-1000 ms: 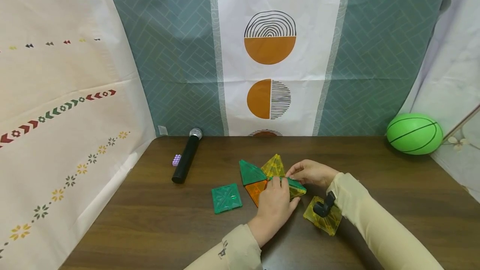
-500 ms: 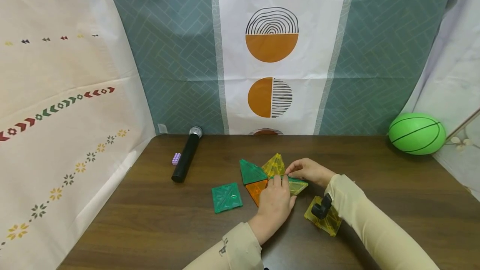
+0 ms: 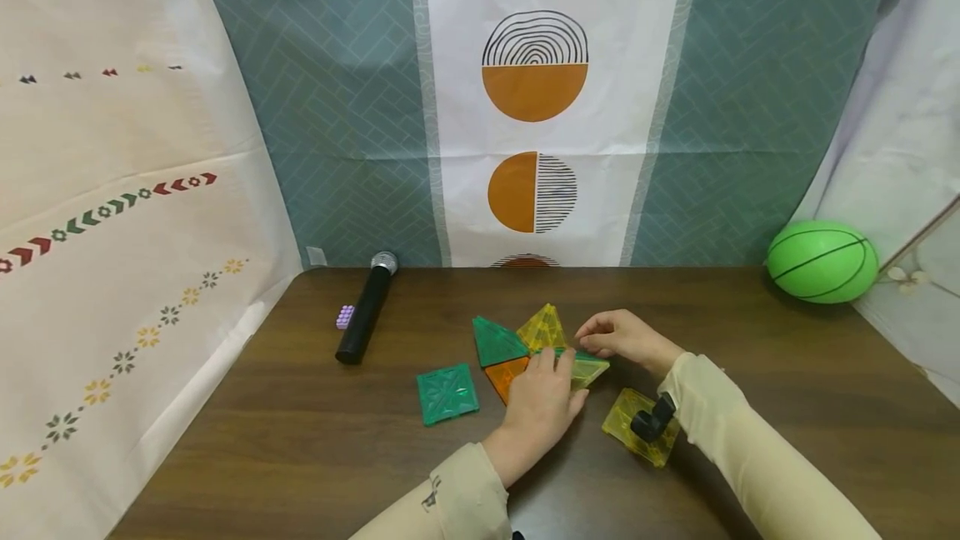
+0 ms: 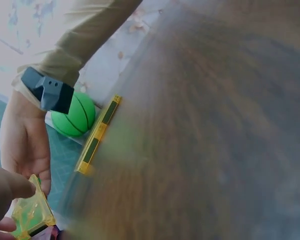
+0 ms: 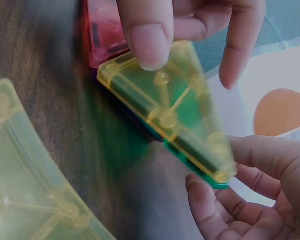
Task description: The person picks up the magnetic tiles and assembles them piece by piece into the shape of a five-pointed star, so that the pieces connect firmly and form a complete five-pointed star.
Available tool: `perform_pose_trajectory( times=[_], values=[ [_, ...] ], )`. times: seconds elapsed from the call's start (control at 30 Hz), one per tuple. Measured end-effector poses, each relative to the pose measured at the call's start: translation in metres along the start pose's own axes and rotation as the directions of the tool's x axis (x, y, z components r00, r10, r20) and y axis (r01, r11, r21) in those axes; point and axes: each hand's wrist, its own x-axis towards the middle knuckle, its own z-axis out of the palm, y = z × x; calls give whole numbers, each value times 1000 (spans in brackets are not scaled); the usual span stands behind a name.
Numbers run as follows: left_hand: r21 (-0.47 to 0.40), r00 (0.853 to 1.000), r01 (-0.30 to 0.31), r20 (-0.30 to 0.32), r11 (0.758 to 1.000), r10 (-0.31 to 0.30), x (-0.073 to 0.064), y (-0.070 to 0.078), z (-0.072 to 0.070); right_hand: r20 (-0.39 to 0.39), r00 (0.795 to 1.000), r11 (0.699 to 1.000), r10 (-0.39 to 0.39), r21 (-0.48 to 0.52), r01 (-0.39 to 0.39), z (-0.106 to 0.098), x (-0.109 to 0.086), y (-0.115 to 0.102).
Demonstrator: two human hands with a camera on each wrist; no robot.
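In the head view, several see-through triangular tiles form a cluster: a green triangle (image 3: 498,342), a yellow triangle (image 3: 543,328) and an orange triangle (image 3: 506,375). My left hand (image 3: 538,403) holds a tilted yellow triangle (image 5: 165,107) with a green tile (image 5: 197,170) right behind it; its thumb lies on the yellow face and the other fingers reach over the top edge. Just behind these two tiles is my right hand (image 3: 628,338), its fingers loosely bent near their right corner, with nothing visible in its grasp. My left hand hides the cluster's front part.
A green square tile (image 3: 447,394) lies left of the cluster, a yellow square tile (image 3: 637,425) under the right wrist's black camera (image 3: 653,418). Farther back are a microphone (image 3: 367,311), a purple block (image 3: 344,317) and a green ball (image 3: 822,262).
The tilted yellow triangle has come closer to the green tile behind it. My right fingers have drawn slightly right, away from the tiles. My left hand stays on them.
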Motion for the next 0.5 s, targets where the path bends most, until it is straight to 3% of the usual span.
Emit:
perform_pose_trajectory(
  times=[0.23, 0.37, 0.5],
  values=[
    [-68, 993, -102, -58, 992, 99, -6, -2, -3, -43, 998, 997, -38, -62, 35, -7, -20, -14],
    [-93, 978, -187, -112, 978, 177, -10, 2, -3, -93, 995, 996, -33, -85, 25, -10, -36, -21],
    [-123, 963, -238, -157, 963, 218, -12, 8, -4, -126, 991, 994, -32, -106, 19, -14, -49, -24]
  ],
)
